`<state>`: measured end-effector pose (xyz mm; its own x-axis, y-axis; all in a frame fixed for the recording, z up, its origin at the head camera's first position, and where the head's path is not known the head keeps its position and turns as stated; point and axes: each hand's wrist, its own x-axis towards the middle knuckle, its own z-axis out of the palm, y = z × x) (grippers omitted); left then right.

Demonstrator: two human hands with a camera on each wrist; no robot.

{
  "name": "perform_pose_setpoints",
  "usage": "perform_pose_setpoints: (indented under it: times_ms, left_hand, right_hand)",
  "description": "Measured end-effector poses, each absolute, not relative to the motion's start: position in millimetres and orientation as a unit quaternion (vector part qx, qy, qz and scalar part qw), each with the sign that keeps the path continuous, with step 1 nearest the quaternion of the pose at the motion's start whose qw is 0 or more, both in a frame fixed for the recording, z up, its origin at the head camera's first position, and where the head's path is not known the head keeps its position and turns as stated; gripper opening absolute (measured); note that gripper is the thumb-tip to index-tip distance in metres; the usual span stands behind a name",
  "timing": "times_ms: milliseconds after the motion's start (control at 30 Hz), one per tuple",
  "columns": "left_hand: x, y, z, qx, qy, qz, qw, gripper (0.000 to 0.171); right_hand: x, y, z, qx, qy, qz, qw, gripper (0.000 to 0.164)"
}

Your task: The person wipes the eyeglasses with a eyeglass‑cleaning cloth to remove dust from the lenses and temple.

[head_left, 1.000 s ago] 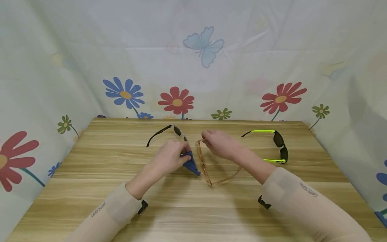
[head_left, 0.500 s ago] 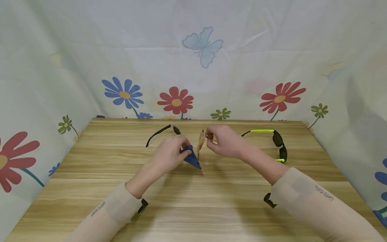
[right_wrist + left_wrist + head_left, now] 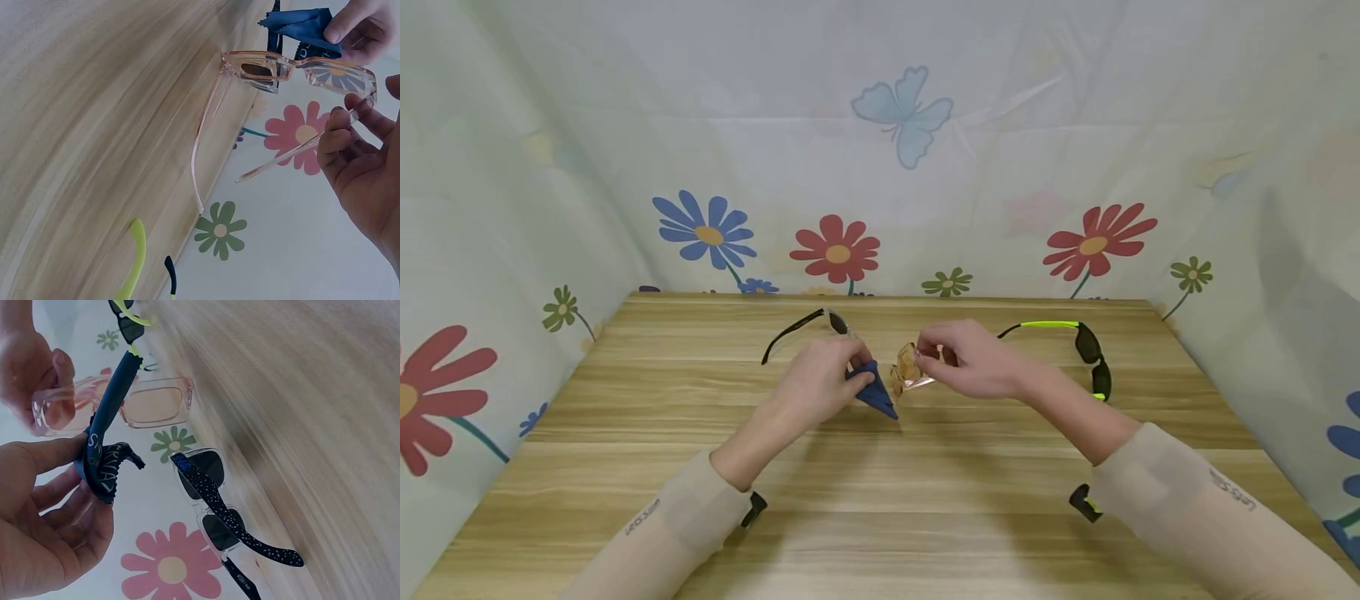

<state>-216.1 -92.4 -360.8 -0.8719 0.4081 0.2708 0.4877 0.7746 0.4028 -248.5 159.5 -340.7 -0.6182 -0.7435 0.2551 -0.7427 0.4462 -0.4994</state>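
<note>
My left hand (image 3: pixel 820 375) pinches a folded blue cleaning cloth (image 3: pixel 874 396) between thumb and fingers; white lettering shows on the cloth in the left wrist view. My right hand (image 3: pixel 970 358) holds a pair of clear peach-framed glasses (image 3: pixel 156 407) with tinted lenses by one temple, close to the hinge. Both temples of these glasses are unfolded in the right wrist view. The glasses are raised off the table, just right of the cloth. In the head view, my right fingers hide part of their frame.
Behind my left hand, clear-framed sunglasses (image 3: pixel 838 323) with dark speckled temples lie on the wooden table (image 3: pixel 880 517). Sunglasses with neon-yellow temples (image 3: pixel 1051 324) lie to the right, partly behind my right arm. A flower-print curtain (image 3: pixel 737 150) borders the table's back and sides.
My right hand has shifted slightly right and turned the peach glasses, so their front and temples now face another way. The left hand has barely moved, still pinching the cloth.
</note>
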Motion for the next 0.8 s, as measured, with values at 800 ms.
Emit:
perform_pose_setpoints:
  times_ms: [800]
  left_hand:
    - [-215.1, -91.7, -361.9, -0.251, -0.936, -0.233, 0.080, 0.015]
  right_hand:
    - [-246.4, 169.4, -344.3, -0.454, 0.852, -0.254, -0.066, 0.007]
